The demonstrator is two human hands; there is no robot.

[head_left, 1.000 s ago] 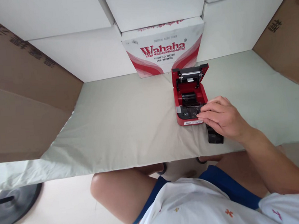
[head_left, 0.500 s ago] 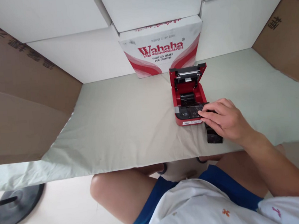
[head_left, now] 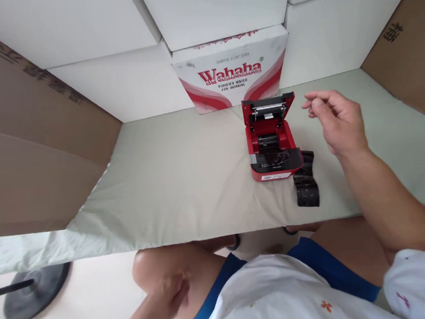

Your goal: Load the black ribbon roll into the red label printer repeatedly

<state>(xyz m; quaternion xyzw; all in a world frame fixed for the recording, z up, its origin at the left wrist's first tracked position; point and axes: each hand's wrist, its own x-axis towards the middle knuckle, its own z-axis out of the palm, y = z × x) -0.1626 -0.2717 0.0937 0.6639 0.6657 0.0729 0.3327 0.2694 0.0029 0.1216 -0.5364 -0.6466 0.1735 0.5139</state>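
A small red and black label printer (head_left: 276, 166) stands on the cloth-covered table with its lid (head_left: 268, 109) raised. Inside it sits a black roll (head_left: 268, 142), and black film from it lies over the front panel. Beside the printer's right side a curled strip of black labels (head_left: 307, 191) rests on the cloth. My right hand (head_left: 337, 121) hovers right of the raised lid, apart from it, fingers loosely stretched and holding nothing. Over my left thigh is my left hand (head_left: 177, 289), smeared by motion, its fingers unclear.
Behind the printer stands a white and red Wahaha water carton (head_left: 231, 76), with white boxes (head_left: 112, 84) around and above it. Brown cardboard boxes flank the table on the left (head_left: 40, 145) and right (head_left: 407, 48). A black round stand base (head_left: 38, 294) is on the floor.
My right hand has let go of the black film at the printer's front and moved up and right. My left hand has come into view over the thigh.
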